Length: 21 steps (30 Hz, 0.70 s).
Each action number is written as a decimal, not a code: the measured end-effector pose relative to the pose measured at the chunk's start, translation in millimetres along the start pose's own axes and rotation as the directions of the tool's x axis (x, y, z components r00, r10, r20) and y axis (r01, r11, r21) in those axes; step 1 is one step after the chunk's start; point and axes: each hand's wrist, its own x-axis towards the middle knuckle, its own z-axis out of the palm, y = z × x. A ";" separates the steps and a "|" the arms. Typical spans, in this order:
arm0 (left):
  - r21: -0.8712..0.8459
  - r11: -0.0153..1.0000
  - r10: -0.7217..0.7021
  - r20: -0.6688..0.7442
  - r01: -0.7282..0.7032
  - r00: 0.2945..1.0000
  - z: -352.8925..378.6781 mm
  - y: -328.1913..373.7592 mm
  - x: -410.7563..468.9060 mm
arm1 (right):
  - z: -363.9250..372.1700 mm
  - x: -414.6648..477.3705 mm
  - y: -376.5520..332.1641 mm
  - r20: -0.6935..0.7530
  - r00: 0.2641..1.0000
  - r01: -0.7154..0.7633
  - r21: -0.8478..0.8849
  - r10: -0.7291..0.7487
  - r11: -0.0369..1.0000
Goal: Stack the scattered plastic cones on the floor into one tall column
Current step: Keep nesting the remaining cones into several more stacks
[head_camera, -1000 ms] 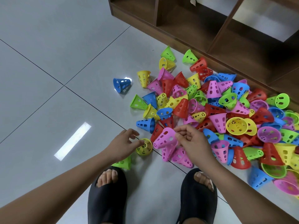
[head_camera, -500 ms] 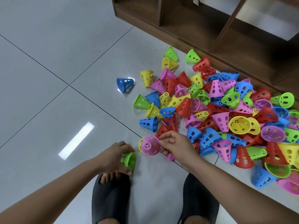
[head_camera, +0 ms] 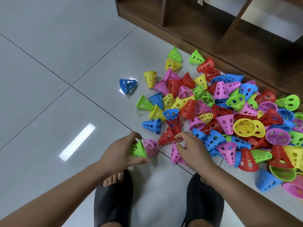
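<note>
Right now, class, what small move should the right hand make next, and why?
Probably take the red cone just ahead of the right hand and carry it to the left hand, which grips a green cone, a pink cone beside it; the pile lies unstacked.

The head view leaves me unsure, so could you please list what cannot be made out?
All in the head view:
Right hand: it covers the near pink cone, so any grip by its fingers is hidden.
Left pink cone: stacked with or touching the green cone held by the left hand, unclear from above.
Cone pile: cut off by the right edge.
</note>
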 end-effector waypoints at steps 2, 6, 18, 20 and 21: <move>0.045 0.998 0.036 -0.030 -0.035 0.999 0.0 8.7 5.5 | -3.2 -1.4 8.1 0.061 0.998 0.041 -0.173 -0.031 0.984; 0.150 0.987 0.056 -0.038 -0.050 0.998 8.1 16.9 17.3 | 0.7 -3.3 18.9 0.106 0.994 0.052 -0.247 -0.027 0.968; 0.083 0.993 0.091 -0.053 -0.087 0.994 27.0 9.3 22.0 | -9.2 0.6 14.6 0.038 0.998 -0.057 0.104 0.053 0.993; 0.080 0.993 0.085 -0.038 -0.082 0.996 28.1 7.9 22.0 | -15.3 2.2 11.1 0.107 0.992 -0.097 0.243 0.073 0.965; 0.087 0.993 0.080 -0.032 -0.077 0.996 28.3 7.2 22.5 | -17.4 2.2 9.1 0.150 0.986 -0.116 0.340 0.068 0.933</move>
